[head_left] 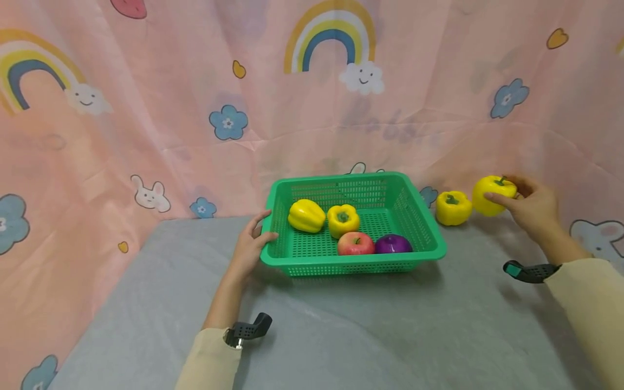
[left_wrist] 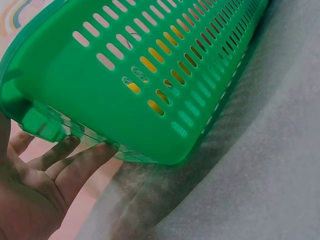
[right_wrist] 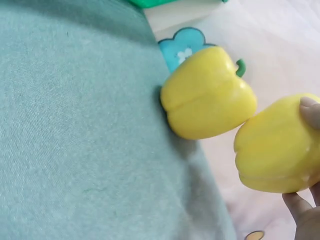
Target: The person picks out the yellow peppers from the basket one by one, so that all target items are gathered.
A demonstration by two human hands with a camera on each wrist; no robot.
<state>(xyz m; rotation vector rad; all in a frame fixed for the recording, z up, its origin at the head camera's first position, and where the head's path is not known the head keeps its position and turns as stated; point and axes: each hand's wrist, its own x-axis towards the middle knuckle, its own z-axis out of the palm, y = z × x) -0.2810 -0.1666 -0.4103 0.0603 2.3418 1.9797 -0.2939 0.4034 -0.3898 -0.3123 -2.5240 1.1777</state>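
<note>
My right hand (head_left: 535, 210) grips a yellow bell pepper (head_left: 491, 196) between thumb and fingers, above the right side of the table. Another yellow bell pepper (head_left: 454, 208) stands on the table just left of it, its green stem up. My left hand (head_left: 249, 249) holds the left end of a green plastic basket (head_left: 341, 260), thumb over the rim; in the left wrist view its fingertips (left_wrist: 105, 149) touch the outside of the end wall. Inside lie two yellow bell peppers, one on its side (head_left: 306, 216) and one showing its stem (head_left: 343, 221), plus a red apple (head_left: 356, 244) and a shiny purple onion (head_left: 393, 244).
A grey cloth (head_left: 341, 330) covers the table. Directly behind its far edge hangs a pink curtain (head_left: 292, 141) printed with rainbows, flowers and rabbits. A dark band (head_left: 531, 272) sits on the right wrist, and another (head_left: 251, 327) on the left.
</note>
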